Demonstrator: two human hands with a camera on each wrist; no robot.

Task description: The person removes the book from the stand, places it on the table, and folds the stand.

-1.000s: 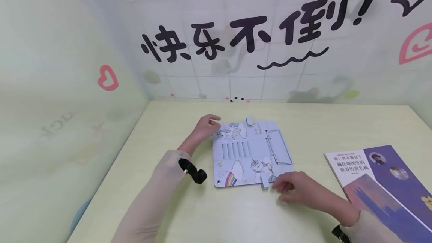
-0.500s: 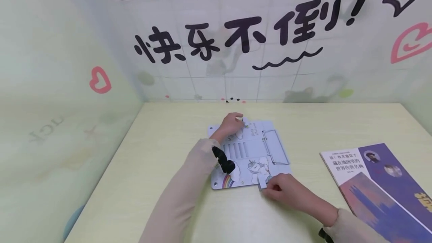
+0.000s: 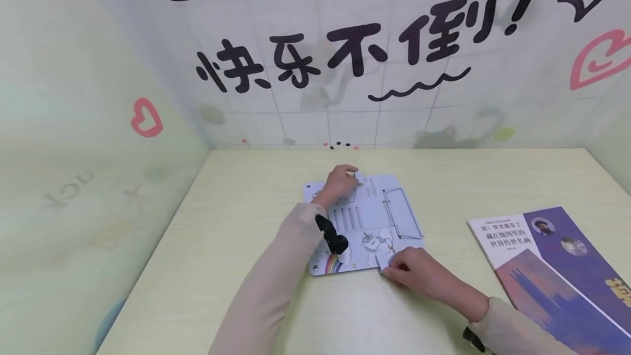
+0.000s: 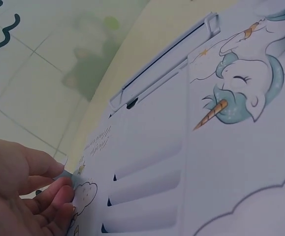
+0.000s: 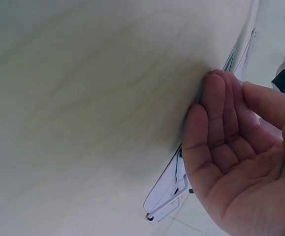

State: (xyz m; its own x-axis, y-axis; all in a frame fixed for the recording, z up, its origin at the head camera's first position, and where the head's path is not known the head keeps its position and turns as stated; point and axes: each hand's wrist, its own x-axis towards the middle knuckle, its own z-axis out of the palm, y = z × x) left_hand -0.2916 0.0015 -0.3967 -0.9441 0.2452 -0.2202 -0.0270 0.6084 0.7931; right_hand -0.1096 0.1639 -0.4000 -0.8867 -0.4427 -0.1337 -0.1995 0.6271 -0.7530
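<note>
A flat pale lavender book stand (image 3: 372, 218) with unicorn and rainbow prints, slots and a wire frame (image 3: 404, 213) lies on the table. My left hand (image 3: 340, 182) reaches across it and pinches the small tab-like clip (image 3: 359, 178) on its far edge; the left wrist view shows thumb and fingers (image 4: 48, 167) at that edge. At the near edge, the thumb and curled fingers of my right hand (image 3: 419, 272) pinch the other clip (image 3: 382, 262). In the right wrist view, that hand (image 5: 245, 157) hides most of this clip.
To the right lies a purple and white book (image 3: 547, 256) with a painting on its cover. A printed white wall (image 3: 276, 130) rises behind the table (image 3: 236, 196), and another wall (image 3: 108, 190) stands along its left side.
My left hand has moved right from the stand's far left corner to the far clip. My right hand has moved left onto the near clip, which now sticks out less past the edge.
</note>
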